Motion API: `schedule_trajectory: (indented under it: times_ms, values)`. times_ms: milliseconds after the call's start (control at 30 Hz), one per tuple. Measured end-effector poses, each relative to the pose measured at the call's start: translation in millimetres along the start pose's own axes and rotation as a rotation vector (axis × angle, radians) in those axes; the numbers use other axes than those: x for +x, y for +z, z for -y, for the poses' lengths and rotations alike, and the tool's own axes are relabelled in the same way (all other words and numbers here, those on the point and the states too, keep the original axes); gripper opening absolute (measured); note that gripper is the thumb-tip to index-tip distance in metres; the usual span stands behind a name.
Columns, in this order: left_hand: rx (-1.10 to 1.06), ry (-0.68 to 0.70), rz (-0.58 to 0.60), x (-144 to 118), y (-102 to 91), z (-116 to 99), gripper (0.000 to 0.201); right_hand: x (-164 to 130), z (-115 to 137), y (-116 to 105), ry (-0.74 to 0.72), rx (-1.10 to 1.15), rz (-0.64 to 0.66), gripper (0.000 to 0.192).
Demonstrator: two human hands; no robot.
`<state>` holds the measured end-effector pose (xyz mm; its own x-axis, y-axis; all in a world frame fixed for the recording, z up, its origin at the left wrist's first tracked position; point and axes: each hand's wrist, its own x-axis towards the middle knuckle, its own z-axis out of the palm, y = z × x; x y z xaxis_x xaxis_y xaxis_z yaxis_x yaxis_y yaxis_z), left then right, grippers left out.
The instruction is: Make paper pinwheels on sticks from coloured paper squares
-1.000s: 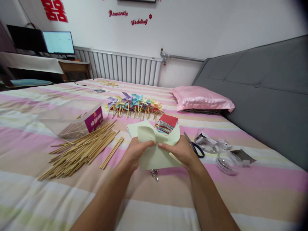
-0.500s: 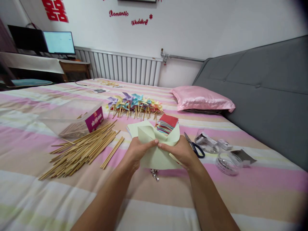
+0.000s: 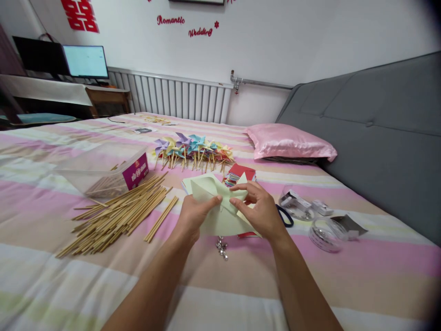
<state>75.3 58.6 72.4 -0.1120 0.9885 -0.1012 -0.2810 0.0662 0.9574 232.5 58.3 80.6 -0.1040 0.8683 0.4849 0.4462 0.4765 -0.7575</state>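
Between my hands is a pale green paper sheet [image 3: 223, 223] with corners curled in toward its middle. My left hand [image 3: 193, 216] grips its left side, thumb pressed on a folded corner near the centre. On the right side, my right hand [image 3: 260, 207] pinches the paper between thumb and fingers. Small silvery metal pieces [image 3: 222, 248] lie on the bedspread just below the sheet. Behind it are a stack of coloured paper squares [image 3: 237, 172] and more pale paper. Dark-handled scissors [image 3: 285, 216] are partly hidden by my right hand.
Wooden sticks [image 3: 120, 218] lie in a heap at left by a clear plastic box [image 3: 99, 168]. Finished paper pinwheels [image 3: 193, 147] are grouped farther back. Clear round containers [image 3: 327, 233] and small boxes sit at right, with a pink pillow [image 3: 291, 140] behind.
My right hand has shifted its hold, with fingers now raised over the paper's right corner. The corners have moved inward, and my right hand now covers the scissors' blades.
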Motion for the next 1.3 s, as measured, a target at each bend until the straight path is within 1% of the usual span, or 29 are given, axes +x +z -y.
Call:
schedule_trajectory:
  times_ms: [67,233,467,667,867,933,967,1067,1100,1133,1167,1200,1300]
  values:
    - [0.022,0.007,-0.011,0,0.1,0,0.041,0,-2,-1,0.007,-0.024,-0.002,0.012]
    - [0.024,0.028,-0.008,-2,0.9,1,0.040,-1,0,1,0.062,-0.057,-0.002,0.009]
    - [0.005,0.015,0.008,-5,3.6,-1,0.037,-1,2,2,0.093,-0.172,-0.013,0.012]
    - [0.011,-0.010,0.012,-5,3.4,0,0.036,-1,3,3,0.111,-0.165,-0.028,0.014]
    - [0.009,0.001,0.016,-5,4.8,-2,0.037,-1,4,2,0.144,-0.157,-0.067,0.017]
    - [0.001,0.008,0.013,-5,5.2,-2,0.037,-2,5,3,0.162,-0.097,-0.089,0.019]
    - [-0.006,0.016,0.010,-5,5.4,-2,0.037,-2,5,3,0.167,-0.038,-0.105,0.029]
    - [-0.030,0.044,-0.013,-5,5.7,-2,0.039,-1,4,6,0.190,0.191,-0.159,0.076]
    - [-0.040,0.052,-0.020,-5,5.8,-3,0.041,-1,3,8,0.215,0.266,-0.165,0.086]
    - [-0.051,0.058,-0.024,-6,5.9,-3,0.042,-1,2,9,0.247,0.338,-0.152,0.089]
    - [-0.060,0.062,-0.027,-6,5.9,-3,0.042,0,1,11,0.278,0.407,-0.123,0.087]
    - [-0.066,0.065,-0.025,-6,5.9,-3,0.043,0,0,13,0.304,0.476,-0.083,0.080]
    - [-0.063,0.063,-0.013,-6,5.5,-4,0.043,-1,-3,17,0.366,0.625,0.005,0.051]
